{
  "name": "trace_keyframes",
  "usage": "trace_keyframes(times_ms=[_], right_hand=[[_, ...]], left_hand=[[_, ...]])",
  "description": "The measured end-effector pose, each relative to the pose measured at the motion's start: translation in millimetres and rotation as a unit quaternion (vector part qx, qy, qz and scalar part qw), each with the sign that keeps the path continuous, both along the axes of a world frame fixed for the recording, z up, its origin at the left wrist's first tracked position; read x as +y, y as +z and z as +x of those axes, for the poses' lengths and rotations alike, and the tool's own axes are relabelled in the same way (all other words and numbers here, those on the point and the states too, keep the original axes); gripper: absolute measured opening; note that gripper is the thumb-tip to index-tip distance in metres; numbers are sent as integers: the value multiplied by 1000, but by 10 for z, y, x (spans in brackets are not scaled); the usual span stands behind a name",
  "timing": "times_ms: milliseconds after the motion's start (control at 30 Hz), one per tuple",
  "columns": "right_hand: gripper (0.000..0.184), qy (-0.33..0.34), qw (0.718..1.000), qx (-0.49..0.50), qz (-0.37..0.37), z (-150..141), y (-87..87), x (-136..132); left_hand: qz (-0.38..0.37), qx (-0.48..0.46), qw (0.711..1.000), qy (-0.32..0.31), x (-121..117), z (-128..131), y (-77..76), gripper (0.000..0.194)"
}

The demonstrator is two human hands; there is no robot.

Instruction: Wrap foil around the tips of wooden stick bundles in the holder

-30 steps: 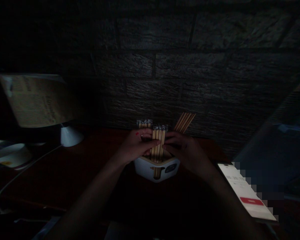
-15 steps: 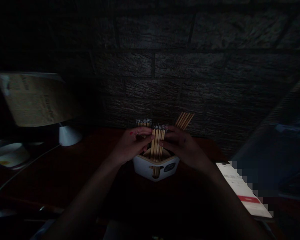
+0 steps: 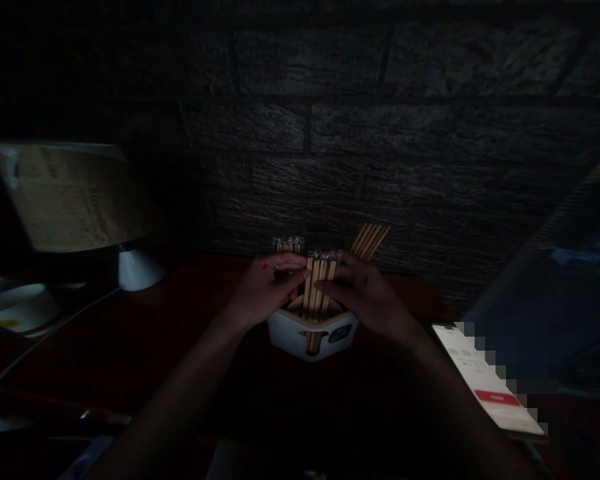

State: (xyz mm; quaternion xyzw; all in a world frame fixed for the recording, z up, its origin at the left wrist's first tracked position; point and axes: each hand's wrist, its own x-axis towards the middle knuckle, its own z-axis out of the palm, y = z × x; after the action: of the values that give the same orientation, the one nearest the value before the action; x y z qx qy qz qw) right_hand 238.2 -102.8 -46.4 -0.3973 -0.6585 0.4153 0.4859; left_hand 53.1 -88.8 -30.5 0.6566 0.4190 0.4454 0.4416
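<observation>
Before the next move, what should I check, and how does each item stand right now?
1. Right hand on the front chopsticks: ok, thumb across them.
2. Left hand gripping them: cannot tell; thumb tip at their left edge.
3. White holder upright: ok.
4. Front chopsticks behind the holder's front rim: ok.
5. Their lower ends resting on the bottom: cannot tell, hidden.
6. Rear-right sticks vertical: not ok, leaning right.
</observation>
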Motion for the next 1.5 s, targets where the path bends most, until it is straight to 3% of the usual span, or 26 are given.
trace_keyframes(times_ms=[233,533,900,1267,1500], right_hand=[[41,-12,1000,2,-5,-3,29,-20],[38,-26,997,-64,24,35,45,18],[35,-8,997,-65,33,-39,55,54],[35,-14,997,-61,43,-18,-9,65],[31,16,997,-46,55,10,-38,48]], left_hand=[[54,10,998,-11,47,-9,-41,14],[35,-29,999,-26,69,-6,-81,16],[18,-42,999,-18,74,-54,-108,19],[70,-15,997,-2,77,-30,-112,21],[70,-11,997,1,74,-3,-96,20]])
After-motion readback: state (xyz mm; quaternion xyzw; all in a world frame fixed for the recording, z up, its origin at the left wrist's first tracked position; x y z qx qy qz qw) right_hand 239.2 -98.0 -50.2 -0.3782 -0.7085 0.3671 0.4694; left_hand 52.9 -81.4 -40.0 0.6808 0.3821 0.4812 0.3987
